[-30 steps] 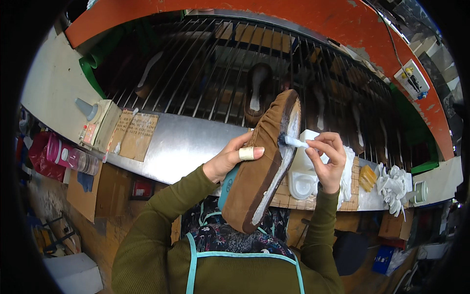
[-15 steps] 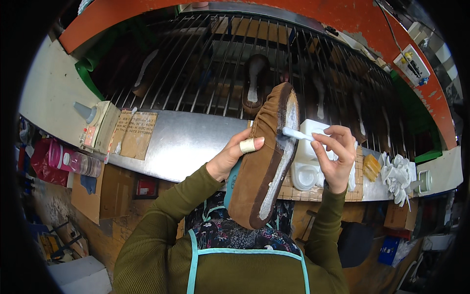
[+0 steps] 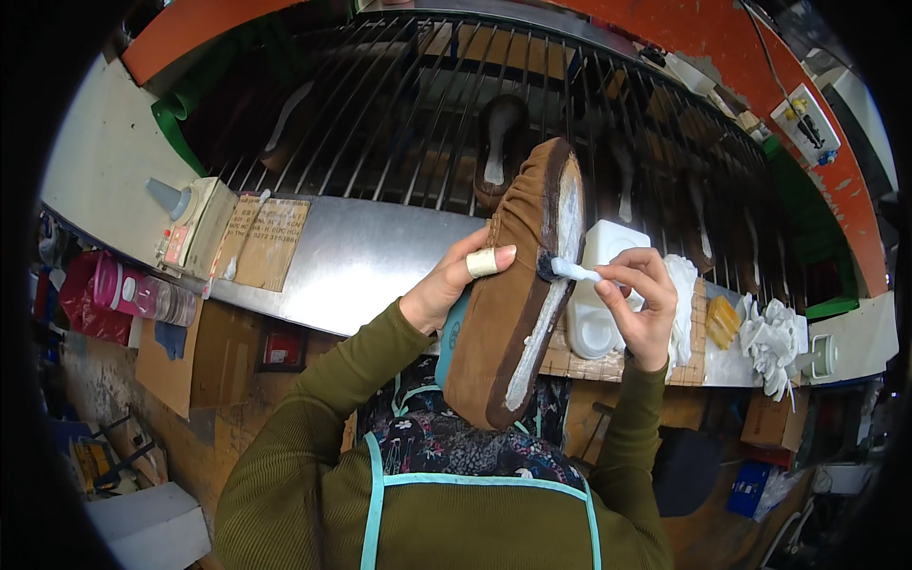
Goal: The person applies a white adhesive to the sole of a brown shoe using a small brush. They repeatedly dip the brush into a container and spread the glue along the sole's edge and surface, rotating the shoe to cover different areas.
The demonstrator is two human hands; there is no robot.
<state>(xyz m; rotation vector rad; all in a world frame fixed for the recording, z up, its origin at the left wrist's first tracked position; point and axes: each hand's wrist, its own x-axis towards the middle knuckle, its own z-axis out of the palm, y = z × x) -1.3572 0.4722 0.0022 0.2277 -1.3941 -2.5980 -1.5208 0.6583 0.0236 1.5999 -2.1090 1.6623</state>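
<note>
My left hand [image 3: 451, 285], its thumb wrapped in pale tape, grips the side of a brown suede shoe upper [image 3: 494, 351]. The shoe is held up with its toe away from me and its underside turned to the right. A turquoise last [image 3: 453, 334] shows at its opening. White paste runs along the dark-edged underside. My right hand [image 3: 641, 309] pinches a white-handled brush [image 3: 575, 272] whose dark bristles touch the underside near its middle. Behind the brush, partly hidden by my hand, stands a white plastic container [image 3: 608, 245] with a round cup-shaped part.
Beyond the metal bench [image 3: 351, 249], a rack of metal bars [image 3: 418, 123] carries several dark shoes with white-streaked undersides. On the left are a cardboard piece [image 3: 271, 245] and a beige device [image 3: 199, 233]. A yellow block [image 3: 723, 323] and white gloves [image 3: 771, 337] lie on the right.
The brush has shifted slightly toward me along the underside, its bristles now at the inner edge. The shoe has risen a little in view.
</note>
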